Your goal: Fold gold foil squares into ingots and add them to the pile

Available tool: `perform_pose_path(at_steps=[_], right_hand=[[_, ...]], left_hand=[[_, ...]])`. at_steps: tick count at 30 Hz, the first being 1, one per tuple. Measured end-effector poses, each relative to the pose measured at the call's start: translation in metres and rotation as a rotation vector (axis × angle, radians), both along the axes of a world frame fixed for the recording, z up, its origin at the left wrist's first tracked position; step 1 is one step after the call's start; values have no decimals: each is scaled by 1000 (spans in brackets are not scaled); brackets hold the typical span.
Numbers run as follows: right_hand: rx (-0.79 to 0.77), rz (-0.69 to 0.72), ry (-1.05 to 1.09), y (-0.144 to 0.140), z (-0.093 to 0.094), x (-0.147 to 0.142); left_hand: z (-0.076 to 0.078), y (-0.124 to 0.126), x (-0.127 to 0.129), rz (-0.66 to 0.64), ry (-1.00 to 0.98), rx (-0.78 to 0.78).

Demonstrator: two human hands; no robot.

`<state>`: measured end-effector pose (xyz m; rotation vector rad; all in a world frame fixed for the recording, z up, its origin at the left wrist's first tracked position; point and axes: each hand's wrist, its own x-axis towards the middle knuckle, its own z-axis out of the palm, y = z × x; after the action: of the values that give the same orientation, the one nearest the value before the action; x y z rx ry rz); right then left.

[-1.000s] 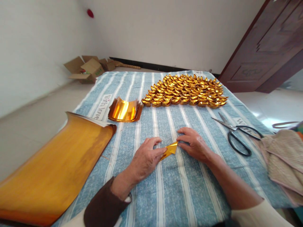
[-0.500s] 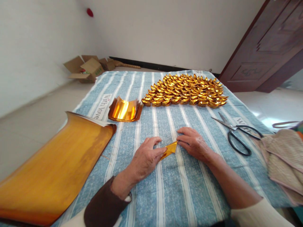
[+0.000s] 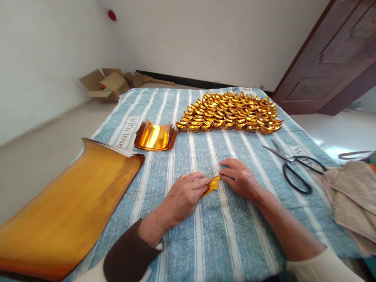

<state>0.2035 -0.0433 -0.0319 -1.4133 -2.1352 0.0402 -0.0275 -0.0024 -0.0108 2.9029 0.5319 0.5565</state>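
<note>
A small piece of folded gold foil paper point(image 3: 214, 183) lies on the striped cloth in front of me, its right end pointed. My left hand point(image 3: 181, 199) covers its left part, fingers together over the top and pressing on it; the thumb is hidden. At the pointed right end, my right hand point(image 3: 241, 179) pinches the tip between thumb and fingers. Beyond my hands stands a small stack of curved gold foil sheets point(image 3: 154, 137). To its right, many folded gold foil ingots point(image 3: 229, 111) sit in tight rows.
Large gold foil sheets point(image 3: 70, 203) cover the table's left side. Black-handled scissors point(image 3: 289, 158) lie open at the right, beside a beige towel point(image 3: 352, 192). A blue striped tablecloth point(image 3: 182, 235) covers the table. Cardboard boxes point(image 3: 108, 86) stand on the floor behind.
My left fingers have moved right and flattened over the foil paper, where the thumb lay on it before. My right hand has stayed at the tip.
</note>
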Motion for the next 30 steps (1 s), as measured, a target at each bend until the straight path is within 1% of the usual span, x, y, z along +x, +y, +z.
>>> perform_pose_path(at_steps=[6, 10, 14, 17, 19, 23, 26, 30], right_hand=[[-13, -2, 0, -1, 1, -1], [-24, -1, -1, -1, 0, -1], [4, 16, 31, -3, -1, -1], [38, 62, 67, -8, 2, -5], [48, 91, 45, -13, 6, -9], [27, 121, -72, -19, 12, -17], [23, 120, -115, -19, 11, -18], [28, 105, -109, -19, 9, -16]], left_hand=[[-2, 1, -1, -24, 4, 20], [-5, 0, -2, -9, 24, 14], [-5, 0, -2, -14, 24, 4], [-5, 0, -2, -17, 16, 3], [-5, 0, -2, -14, 14, -5], [-7, 0, -2, -14, 17, -22], [-8, 0, -2, -19, 13, -27], [-8, 0, -2, -19, 0, -32]])
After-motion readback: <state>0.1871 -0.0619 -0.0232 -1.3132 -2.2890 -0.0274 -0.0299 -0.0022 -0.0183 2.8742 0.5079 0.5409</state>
